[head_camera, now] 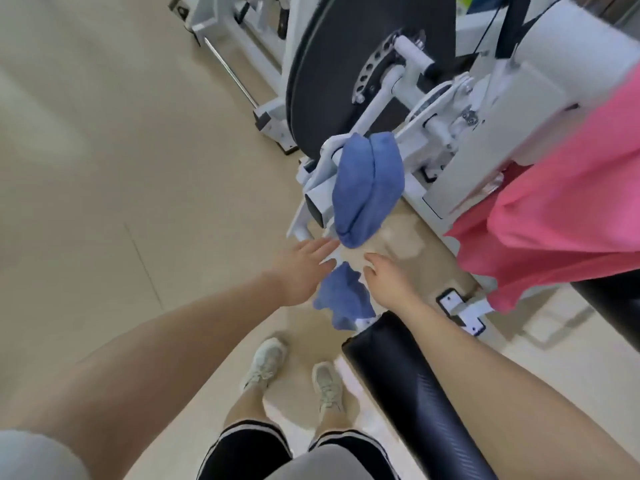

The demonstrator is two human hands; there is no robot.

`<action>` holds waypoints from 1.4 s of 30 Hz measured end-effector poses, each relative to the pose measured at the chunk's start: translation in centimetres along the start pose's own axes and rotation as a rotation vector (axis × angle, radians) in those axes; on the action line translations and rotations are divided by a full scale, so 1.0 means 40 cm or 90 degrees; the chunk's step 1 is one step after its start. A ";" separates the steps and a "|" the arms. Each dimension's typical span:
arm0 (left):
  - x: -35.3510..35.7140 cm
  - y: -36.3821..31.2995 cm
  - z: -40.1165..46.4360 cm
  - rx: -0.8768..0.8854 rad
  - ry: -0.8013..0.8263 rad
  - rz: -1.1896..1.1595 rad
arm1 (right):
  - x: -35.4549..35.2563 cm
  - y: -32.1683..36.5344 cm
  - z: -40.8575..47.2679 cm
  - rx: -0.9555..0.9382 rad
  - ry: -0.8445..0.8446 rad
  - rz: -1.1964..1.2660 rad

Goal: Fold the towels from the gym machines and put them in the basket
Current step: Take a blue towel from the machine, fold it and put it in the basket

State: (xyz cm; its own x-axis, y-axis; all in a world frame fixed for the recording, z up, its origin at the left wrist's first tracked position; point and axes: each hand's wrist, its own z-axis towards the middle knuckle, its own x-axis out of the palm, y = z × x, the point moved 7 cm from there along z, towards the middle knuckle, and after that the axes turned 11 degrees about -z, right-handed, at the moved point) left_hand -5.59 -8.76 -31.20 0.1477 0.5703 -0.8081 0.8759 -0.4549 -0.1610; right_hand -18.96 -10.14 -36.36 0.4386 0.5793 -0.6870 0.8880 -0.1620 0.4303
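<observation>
Two hands, both reaching forward and down. Left hand point(304, 268): fingers straight and spread, holding nothing, fingertips just beside the lower end of the draped blue towel point(367, 188). Right hand point(388, 278): fingers extended and loosely relaxed, holding nothing, its knuckle side next to the lower blue cloth point(341, 299); whether it touches that cloth cannot be told.

Draped blue towel: hangs folded over a white bar of the gym machine point(388, 98), lower end free above the floor. Lower blue cloth: crumpled, seen between the two wrists, beside the end of a black padded roller point(398, 382); whether it is a second towel or part of the first cannot be told.

Pink towel point(554, 209): draped over the machine's right side, well apart from both hands.

Gym machine: white frame, large dark disc. Beige floor point(104, 202). Two pale sneakers point(266, 362) below the hands.
</observation>
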 end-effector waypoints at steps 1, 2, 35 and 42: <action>0.011 0.008 0.036 0.072 -0.018 0.072 | 0.011 0.001 0.017 0.012 -0.005 0.004; 0.024 0.019 0.068 0.139 -0.059 0.161 | 0.020 0.004 0.032 0.021 -0.010 0.004; -0.100 -0.305 -0.084 0.482 0.136 -0.300 | -0.166 0.039 -0.652 0.221 -0.483 -0.066; -0.116 -0.647 -0.249 0.596 0.175 -0.360 | -0.142 -0.166 -1.071 0.340 -0.745 0.298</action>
State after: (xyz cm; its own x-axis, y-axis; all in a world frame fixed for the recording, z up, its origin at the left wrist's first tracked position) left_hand -24.35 7.18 -17.63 0.0363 0.9356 -0.3512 0.1762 -0.3519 -0.9193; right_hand -33.26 21.86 -10.26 0.3326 -0.5786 -0.7447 0.4540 -0.5939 0.6642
